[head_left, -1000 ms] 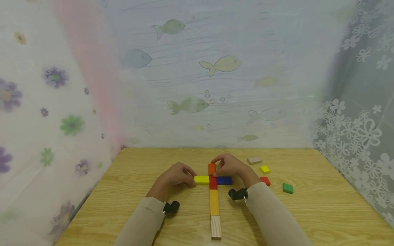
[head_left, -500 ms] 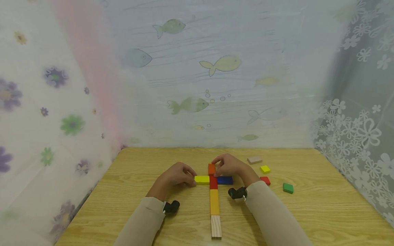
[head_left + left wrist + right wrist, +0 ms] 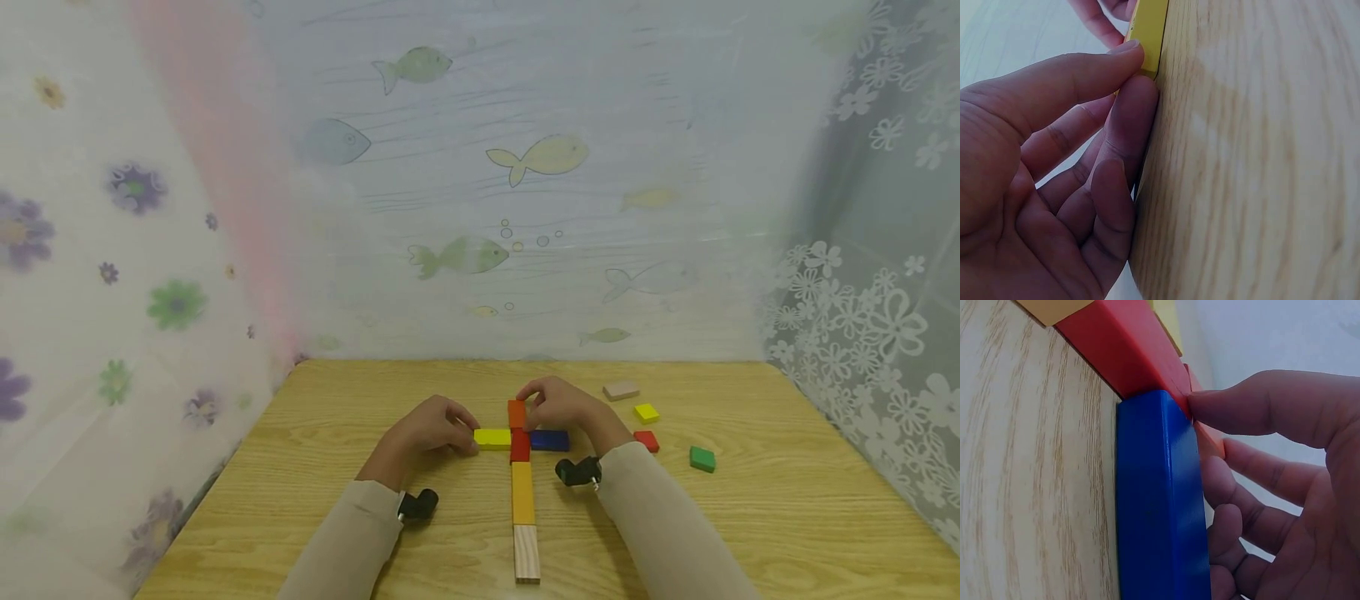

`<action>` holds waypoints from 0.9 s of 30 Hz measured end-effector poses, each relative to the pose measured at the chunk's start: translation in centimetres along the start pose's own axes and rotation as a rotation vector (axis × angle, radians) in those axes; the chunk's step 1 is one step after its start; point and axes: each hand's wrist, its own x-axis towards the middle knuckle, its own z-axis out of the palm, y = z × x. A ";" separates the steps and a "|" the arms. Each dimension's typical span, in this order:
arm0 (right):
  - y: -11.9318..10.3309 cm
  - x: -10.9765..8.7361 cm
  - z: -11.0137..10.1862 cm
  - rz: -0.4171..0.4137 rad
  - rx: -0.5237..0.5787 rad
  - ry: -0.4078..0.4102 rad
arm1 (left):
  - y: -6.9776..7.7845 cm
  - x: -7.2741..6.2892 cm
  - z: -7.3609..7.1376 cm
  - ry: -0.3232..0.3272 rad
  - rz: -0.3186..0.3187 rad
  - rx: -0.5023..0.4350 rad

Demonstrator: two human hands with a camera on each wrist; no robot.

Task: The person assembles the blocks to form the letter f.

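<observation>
Wooden blocks lie in a cross on the table. My left hand (image 3: 437, 427) pinches the outer end of the yellow block (image 3: 492, 440); in the left wrist view its thumb overlaps the end of that block (image 3: 1149, 31). At the top of the cross my right hand (image 3: 561, 404) grips the orange block (image 3: 516, 413), index finger at its far end and thumb where it meets the red block (image 3: 520, 446). The blue block (image 3: 550, 441) lies to the right of the red one, under my right hand; its long side fills much of the right wrist view (image 3: 1150, 487).
Below the red block run an amber block (image 3: 522, 493) and a plain wood block (image 3: 527, 552). Loose at the right lie a plain block (image 3: 621, 390), a small yellow block (image 3: 646, 413), another red block (image 3: 647, 441) and a green block (image 3: 702, 459).
The blue block has slid very slightly to the right, away from the red block. My right thumb has shifted a little to the right; my left hand stays still.
</observation>
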 end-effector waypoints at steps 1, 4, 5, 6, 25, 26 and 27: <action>-0.1 0.0 0.0 0.000 -0.002 0.001 | 0.0 0.0 0.0 0.000 -0.002 0.000; -0.1 -0.1 0.0 -0.005 -0.002 0.002 | 0.1 0.0 0.0 0.002 -0.006 0.001; -0.1 -0.1 0.0 -0.008 -0.001 0.002 | 0.1 0.0 0.0 0.002 -0.008 0.001; -0.1 -0.1 0.0 -0.013 -0.001 0.001 | 0.1 0.0 0.0 0.001 -0.009 -0.001; 0.5 -0.3 0.0 -0.055 -0.031 0.015 | -0.1 0.2 0.1 0.005 -0.007 0.009; 0.6 -0.3 0.0 -0.053 -0.031 0.013 | -0.1 0.2 0.1 0.003 -0.006 0.010; 0.6 -0.3 0.0 -0.051 -0.031 0.012 | -0.2 0.2 0.1 0.002 -0.006 0.010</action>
